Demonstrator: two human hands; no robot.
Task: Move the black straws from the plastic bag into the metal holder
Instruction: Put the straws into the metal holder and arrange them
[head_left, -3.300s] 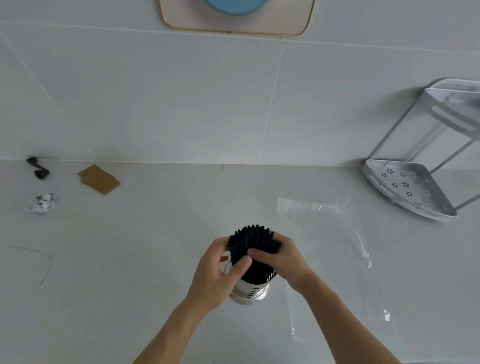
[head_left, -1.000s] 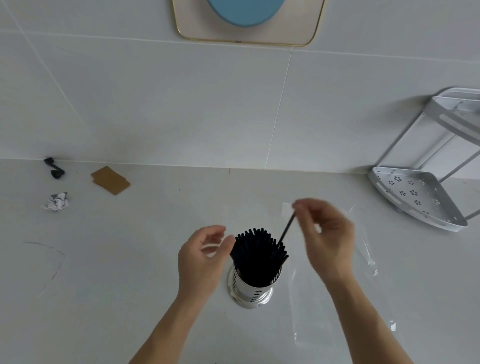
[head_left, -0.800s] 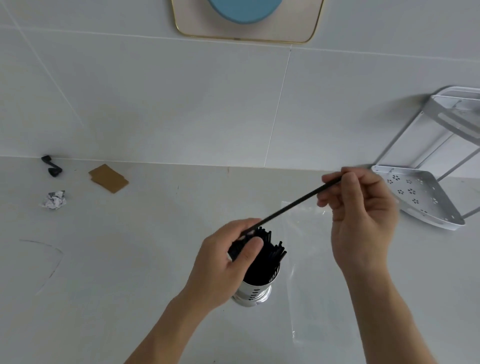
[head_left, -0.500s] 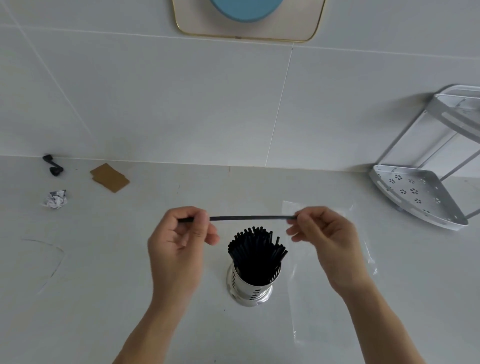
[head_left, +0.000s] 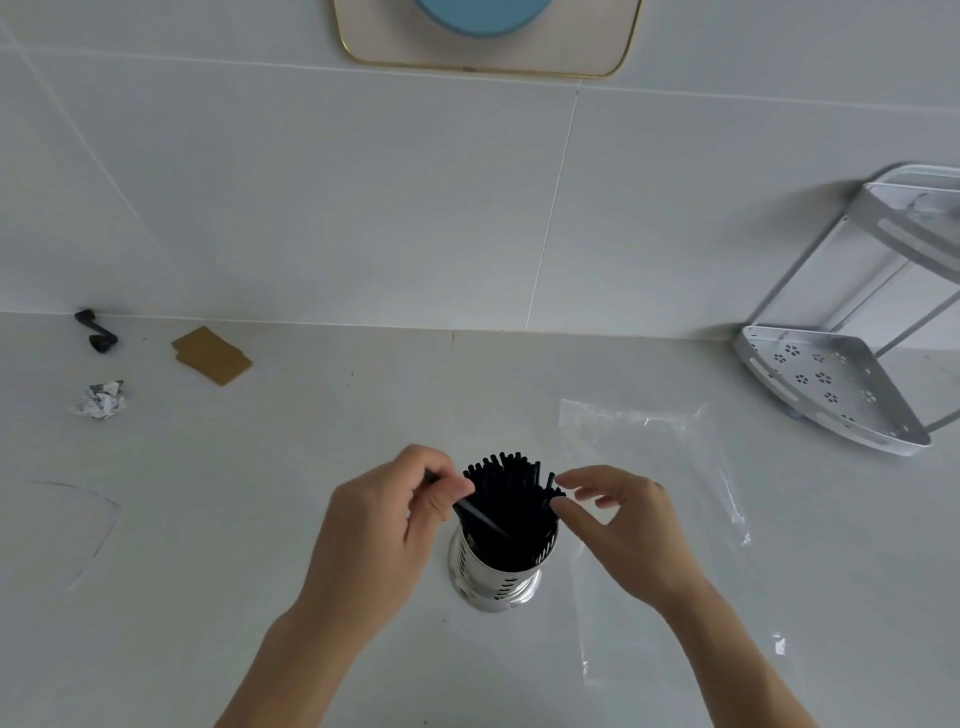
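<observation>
The black straws (head_left: 506, 499) stand packed in a dense bundle inside the metal holder (head_left: 493, 577), their thin matte tips fanning slightly outward above its rim, uneven in height. The holder is a shiny steel cylinder with slotted perforations near its base and a flared foot, standing upright on the pale grey counter (head_left: 260, 519), near the front middle of it.

The left hand (head_left: 384, 530) pinches a single black straw (head_left: 478, 517) between thumb and forefinger; that straw slants down to the right across the face of the bundle, its lower end lost among the others. The right hand (head_left: 618, 525) sits just beside the bundle on the other side, fingers loosely spread and holding nothing, the thumb tip touching or nearly touching the outer straws.

Under and behind the right hand, the clear plastic bag (head_left: 670, 499) lies flat on the counter, with no straws visible in it.

Farther off, a white corner rack (head_left: 831, 384) stands at the right against the tiled wall. At the far left lie a brown card (head_left: 211, 355), a crumpled foil scrap (head_left: 101, 399) and a small black object (head_left: 96, 331).
</observation>
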